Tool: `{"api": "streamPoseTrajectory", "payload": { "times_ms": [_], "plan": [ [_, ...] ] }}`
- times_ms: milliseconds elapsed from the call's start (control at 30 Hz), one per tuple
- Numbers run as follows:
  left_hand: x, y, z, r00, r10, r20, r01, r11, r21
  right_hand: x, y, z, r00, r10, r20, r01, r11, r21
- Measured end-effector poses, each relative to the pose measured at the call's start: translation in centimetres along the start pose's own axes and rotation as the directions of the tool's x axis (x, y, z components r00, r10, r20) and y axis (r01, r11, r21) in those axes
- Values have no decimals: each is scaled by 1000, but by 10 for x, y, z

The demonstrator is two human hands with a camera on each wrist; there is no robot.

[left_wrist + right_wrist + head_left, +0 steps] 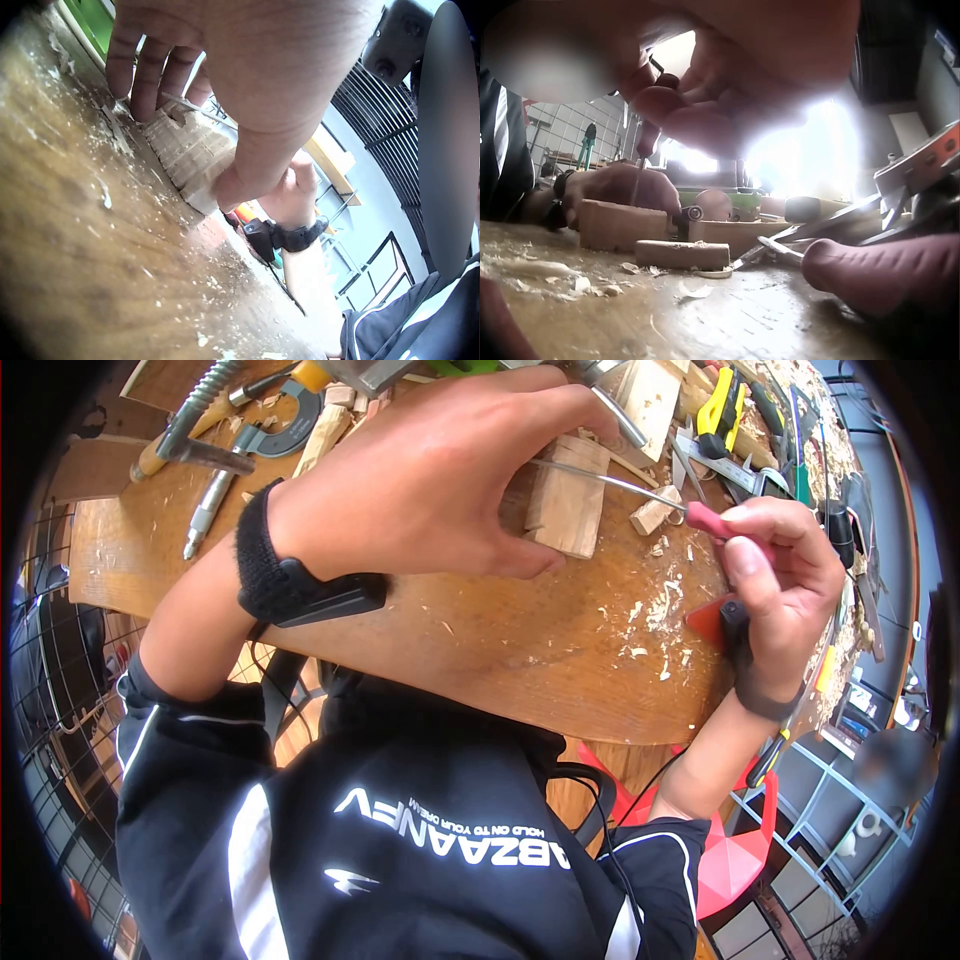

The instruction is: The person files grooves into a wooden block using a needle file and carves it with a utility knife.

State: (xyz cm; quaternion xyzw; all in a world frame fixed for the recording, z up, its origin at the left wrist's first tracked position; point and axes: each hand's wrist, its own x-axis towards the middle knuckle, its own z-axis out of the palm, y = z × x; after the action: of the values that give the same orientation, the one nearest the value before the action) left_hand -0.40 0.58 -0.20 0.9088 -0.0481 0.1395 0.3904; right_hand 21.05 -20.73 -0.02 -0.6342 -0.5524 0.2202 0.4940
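On the far left of the workbench (300,650), a micrometer (270,435) and metal tools are seen lying near the far edge. Toward the middle, a wood block (565,500) is held down on the bench by the left hand (430,480), whose fingers are curled over its top with the thumb pressed against its near side. A thin metal file (610,478) is laid across the block, its red handle (712,520) pinched by the right hand (785,575) near the right edge. The hands are kept apart, each clamped on its own thing. The block is judged light, stiff and rough enough not to slip, best gripped across its flat faces; the slender file is judged springy, best taken at the handle. Shavings (660,610) are scattered by the right edge, a yellow-handled tool (722,410) beyond
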Motion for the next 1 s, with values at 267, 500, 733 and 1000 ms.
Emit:
{"api": "streamPoseTrajectory", "payload": {
  "times_ms": [267,500,733,1000],
  "plan": [
    [0,0,1,1000,25,-12,-25,1000,-3,3,-1,4,1000,5,15,-4,997,-77],
    [0,0,1,1000,-9,15,9,999,-37,3,-2,5,1000,14,14,-14,1000,20],
    [0,-1,1,999,29,-15,-29,1000,1,1,6,0,998,28,-51,-26,998,55],
    [-1,-3,4,1000,19,-10,-18,1000,24,0,7,-4,998,33,-46,-29,995,95]
  ]
}}
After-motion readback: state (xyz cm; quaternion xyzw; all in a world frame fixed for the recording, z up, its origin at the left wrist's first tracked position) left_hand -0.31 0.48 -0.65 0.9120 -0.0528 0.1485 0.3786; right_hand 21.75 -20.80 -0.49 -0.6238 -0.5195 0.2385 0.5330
